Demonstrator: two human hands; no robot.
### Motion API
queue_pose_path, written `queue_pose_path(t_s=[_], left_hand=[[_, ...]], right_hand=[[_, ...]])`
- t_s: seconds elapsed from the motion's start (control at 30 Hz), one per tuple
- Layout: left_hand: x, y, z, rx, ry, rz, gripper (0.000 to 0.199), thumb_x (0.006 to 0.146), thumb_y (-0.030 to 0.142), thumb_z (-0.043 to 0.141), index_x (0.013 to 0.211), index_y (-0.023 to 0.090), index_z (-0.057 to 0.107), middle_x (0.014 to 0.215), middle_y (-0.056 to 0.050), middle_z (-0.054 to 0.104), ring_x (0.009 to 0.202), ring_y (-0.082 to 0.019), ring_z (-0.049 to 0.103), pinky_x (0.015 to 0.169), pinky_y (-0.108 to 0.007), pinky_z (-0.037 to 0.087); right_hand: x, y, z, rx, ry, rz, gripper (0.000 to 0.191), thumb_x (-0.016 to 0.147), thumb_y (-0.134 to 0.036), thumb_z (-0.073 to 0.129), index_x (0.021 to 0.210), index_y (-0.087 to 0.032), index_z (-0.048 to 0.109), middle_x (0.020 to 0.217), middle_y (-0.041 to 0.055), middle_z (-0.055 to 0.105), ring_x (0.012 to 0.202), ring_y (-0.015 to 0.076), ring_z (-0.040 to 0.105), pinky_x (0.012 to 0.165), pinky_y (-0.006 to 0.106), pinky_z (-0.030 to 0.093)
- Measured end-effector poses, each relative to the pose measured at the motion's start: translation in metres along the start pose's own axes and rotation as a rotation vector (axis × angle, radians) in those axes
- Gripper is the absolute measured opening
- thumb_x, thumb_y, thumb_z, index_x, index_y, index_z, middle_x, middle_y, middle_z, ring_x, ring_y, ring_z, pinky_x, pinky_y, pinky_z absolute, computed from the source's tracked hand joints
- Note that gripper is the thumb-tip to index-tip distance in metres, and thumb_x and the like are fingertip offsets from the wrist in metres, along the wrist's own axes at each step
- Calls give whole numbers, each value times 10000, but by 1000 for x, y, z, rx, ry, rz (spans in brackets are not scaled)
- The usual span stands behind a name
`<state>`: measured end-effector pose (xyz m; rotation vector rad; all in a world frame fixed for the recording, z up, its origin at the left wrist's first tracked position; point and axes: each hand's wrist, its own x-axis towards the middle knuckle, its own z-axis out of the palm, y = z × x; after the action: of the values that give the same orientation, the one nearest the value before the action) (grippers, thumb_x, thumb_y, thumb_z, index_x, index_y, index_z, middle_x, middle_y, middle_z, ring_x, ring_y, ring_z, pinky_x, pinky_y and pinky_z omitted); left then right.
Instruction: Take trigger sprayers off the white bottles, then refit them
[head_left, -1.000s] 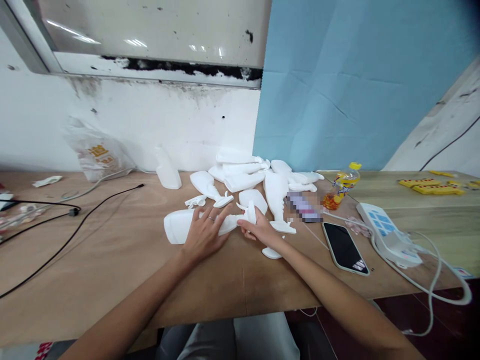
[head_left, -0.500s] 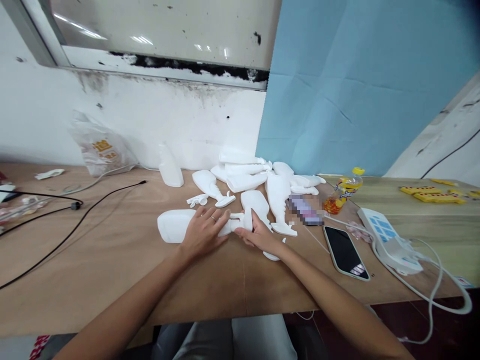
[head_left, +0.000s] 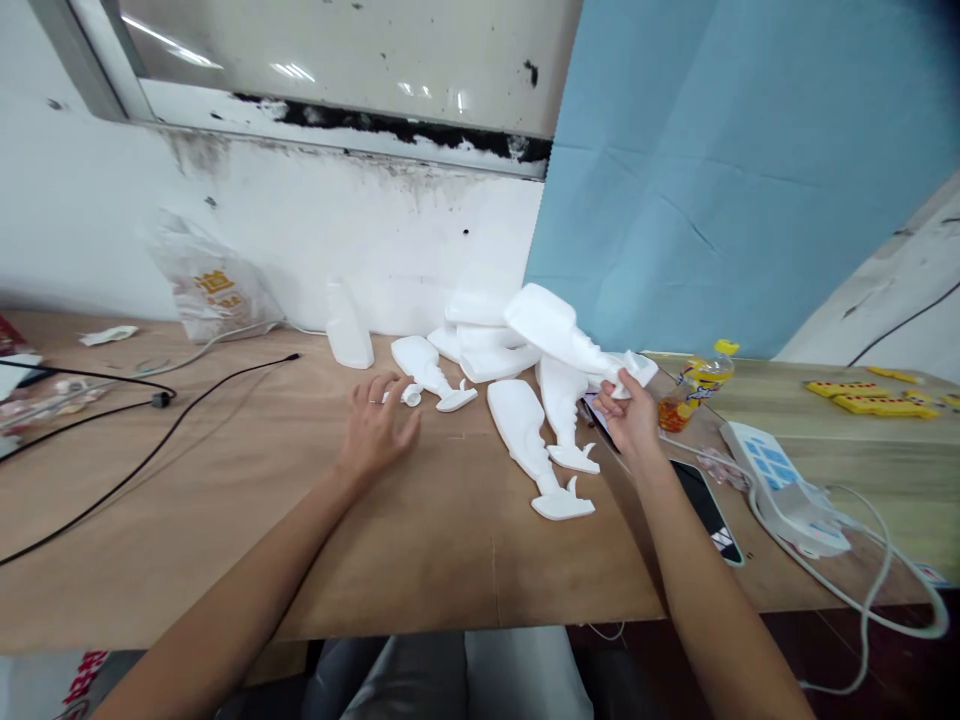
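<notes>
My right hand grips the narrow head end of a white spray bottle, whose wide body points up and left over the pile of white bottles. My left hand hovers over the wooden table with its fingers apart and nothing in them, near a small white part. One spray bottle lies in front of the pile, another lies beside it, and one more is just beyond my left hand. A headless white bottle stands upright near the wall.
A drink bottle, a phone and a white power strip with looping cable are on the right. At the left are a plastic bag and black cables. The table's front edge is near my lap.
The spray bottle held between both hands has moved right and up in my right hand, over the pile. My left hand has let go, shifted slightly left and opened.
</notes>
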<state>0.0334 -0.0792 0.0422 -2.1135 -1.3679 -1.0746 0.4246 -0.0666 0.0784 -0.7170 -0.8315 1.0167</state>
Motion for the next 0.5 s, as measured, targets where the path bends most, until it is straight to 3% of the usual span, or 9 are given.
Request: queue_pose_path(t_s=[0.17, 0.23, 0.3, 0.4, 0.5], left_hand=[[-4, -27, 23, 30, -142, -197, 459, 895, 401, 527, 1293, 174, 521, 1308, -157, 539, 1192, -339, 481, 1017, -480, 360], [-6, -34, 30, 32, -223, -209, 491, 904, 420, 507, 1325, 168, 489, 1351, -156, 516, 1215, -335, 471, 1027, -469, 363], [-8, -38, 35, 27, -286, -197, 521, 909, 430, 497, 1358, 169, 457, 1390, -153, 496, 1227, -327, 473, 1025, -458, 372], [-9, -41, 42, 17, -351, -167, 538, 903, 438, 507, 1382, 201, 440, 1406, -134, 501, 1229, -318, 490, 1015, -450, 385], [-10, -42, 45, 21, -397, -153, 484, 903, 434, 505, 1342, 233, 479, 1353, -110, 549, 1212, -309, 507, 988, -439, 404]], right_hand=[[14, 15, -21, 46, 237, 64, 319, 907, -434, 576, 761, -229, 380, 542, -106, 391, 355, 43, 240, 398, 187, 356], [16, 19, -19, 27, 224, 102, 374, 893, -544, 562, 768, -230, 401, 557, -82, 454, 367, 62, 337, 405, 208, 379], [17, 18, -16, -60, 126, 202, 457, 847, -670, 535, 790, -223, 456, 608, -20, 556, 404, 100, 441, 386, 228, 356], [17, 13, -16, -430, -10, 301, 597, 811, -774, 454, 774, -186, 555, 565, 39, 589, 362, 116, 404, 357, 234, 237], [14, 10, -20, -927, 120, -8, 601, 873, -695, 430, 637, -167, 593, 466, 34, 525, 388, 133, 416, 426, 265, 292]])
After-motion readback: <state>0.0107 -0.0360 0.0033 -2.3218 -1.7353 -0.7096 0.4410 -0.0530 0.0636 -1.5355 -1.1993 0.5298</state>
